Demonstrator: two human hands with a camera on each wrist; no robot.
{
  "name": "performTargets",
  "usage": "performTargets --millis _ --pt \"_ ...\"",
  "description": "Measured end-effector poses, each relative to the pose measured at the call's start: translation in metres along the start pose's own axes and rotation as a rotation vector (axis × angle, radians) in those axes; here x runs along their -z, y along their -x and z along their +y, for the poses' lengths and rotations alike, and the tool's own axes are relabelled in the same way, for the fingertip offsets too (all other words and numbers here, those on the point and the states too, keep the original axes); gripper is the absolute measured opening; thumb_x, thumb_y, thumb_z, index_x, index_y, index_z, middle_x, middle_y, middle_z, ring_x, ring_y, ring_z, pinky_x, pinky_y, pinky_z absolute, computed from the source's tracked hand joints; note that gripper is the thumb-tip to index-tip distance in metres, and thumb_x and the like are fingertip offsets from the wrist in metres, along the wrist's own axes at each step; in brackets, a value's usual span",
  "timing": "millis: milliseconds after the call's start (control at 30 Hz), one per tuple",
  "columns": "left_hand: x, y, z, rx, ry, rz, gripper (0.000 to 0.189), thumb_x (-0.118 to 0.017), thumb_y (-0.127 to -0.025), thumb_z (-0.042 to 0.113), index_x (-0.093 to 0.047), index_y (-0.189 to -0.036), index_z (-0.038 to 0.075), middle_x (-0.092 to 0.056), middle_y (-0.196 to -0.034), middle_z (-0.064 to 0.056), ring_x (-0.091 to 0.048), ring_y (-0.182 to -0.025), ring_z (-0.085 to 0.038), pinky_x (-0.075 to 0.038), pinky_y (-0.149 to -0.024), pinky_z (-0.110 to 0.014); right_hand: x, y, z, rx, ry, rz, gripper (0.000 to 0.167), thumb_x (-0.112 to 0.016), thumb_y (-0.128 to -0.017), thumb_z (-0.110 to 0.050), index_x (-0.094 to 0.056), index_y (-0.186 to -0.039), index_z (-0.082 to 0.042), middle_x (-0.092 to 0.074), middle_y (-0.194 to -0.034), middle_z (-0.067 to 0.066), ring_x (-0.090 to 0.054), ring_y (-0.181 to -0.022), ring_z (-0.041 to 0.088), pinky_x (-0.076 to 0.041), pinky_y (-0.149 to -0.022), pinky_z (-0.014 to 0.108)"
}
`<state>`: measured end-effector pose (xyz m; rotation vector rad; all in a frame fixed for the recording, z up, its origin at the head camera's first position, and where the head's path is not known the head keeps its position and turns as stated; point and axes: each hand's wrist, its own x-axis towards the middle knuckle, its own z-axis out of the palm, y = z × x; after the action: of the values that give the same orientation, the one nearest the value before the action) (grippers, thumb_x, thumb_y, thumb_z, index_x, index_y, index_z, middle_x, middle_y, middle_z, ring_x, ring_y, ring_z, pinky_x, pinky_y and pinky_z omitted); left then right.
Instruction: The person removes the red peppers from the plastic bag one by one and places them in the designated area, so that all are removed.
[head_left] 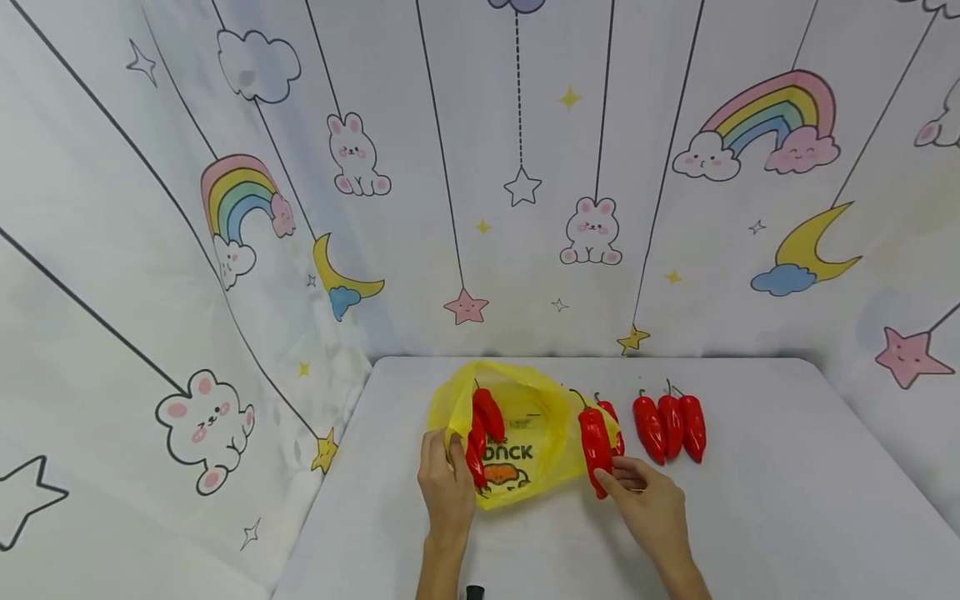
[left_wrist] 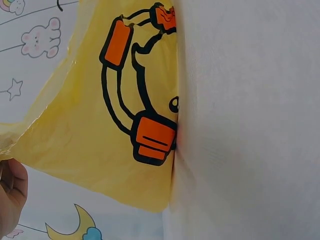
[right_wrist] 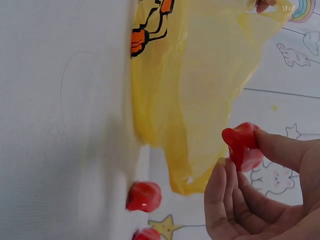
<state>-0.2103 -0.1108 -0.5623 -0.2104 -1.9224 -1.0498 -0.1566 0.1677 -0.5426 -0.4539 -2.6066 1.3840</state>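
A yellow plastic bag (head_left: 551,471) with a printed cartoon lies on the white table, its mouth spread open. My left hand (head_left: 447,483) grips the left edge of that mouth. In the left wrist view the fingers (left_wrist: 15,182) curl at the bag's rim. Red peppers (head_left: 489,415) lie inside the bag on its left side. Between thumb and fingers, my right hand (head_left: 651,504) pinches the lower end of a red pepper (head_left: 596,437), stem upward, in front of the bag's right edge. The right wrist view shows the held pepper (right_wrist: 245,145) end-on. Another pepper (head_left: 606,407) is partly hidden behind it.
Three red peppers (head_left: 672,425) lie side by side on the table (head_left: 765,500) right of the bag. A small dark object (head_left: 475,592) shows at the bottom edge of the head view. Behind the table hangs a patterned white cloth (head_left: 525,275).
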Motion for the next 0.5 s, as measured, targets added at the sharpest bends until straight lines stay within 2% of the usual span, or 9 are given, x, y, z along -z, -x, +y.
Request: performTargets --millis 333,500 --pt "-0.001 0.002 -0.001 0.002 0.001 -0.006 0.018 -0.067 -0.096 -0.007 -0.066 -0.112 0.001 -0.061 -0.102 -0.005 -0.06 -0.087 -0.012 -0.054 -0.079 -0.012 0.016 -0.003 0.016 -0.009 0.025 0.054 0.061 -0.079 -0.089 -0.052 -0.071 -0.124 -0.002 -0.076 -0.107 0.014 -0.071 -0.094 0.028 -0.056 -0.066 0.021" --pt "-0.001 0.002 -0.001 -0.003 0.002 -0.002 0.017 -0.066 -0.097 -0.007 -0.066 -0.111 0.001 -0.061 -0.102 -0.004 -0.06 -0.088 -0.012 -0.054 -0.079 -0.012 0.023 -0.006 0.023 -0.048 0.036 0.082 0.063 -0.08 -0.089 -0.05 -0.07 -0.126 -0.001 -0.075 -0.108 0.017 -0.07 -0.095 0.031 -0.058 -0.065 0.025"
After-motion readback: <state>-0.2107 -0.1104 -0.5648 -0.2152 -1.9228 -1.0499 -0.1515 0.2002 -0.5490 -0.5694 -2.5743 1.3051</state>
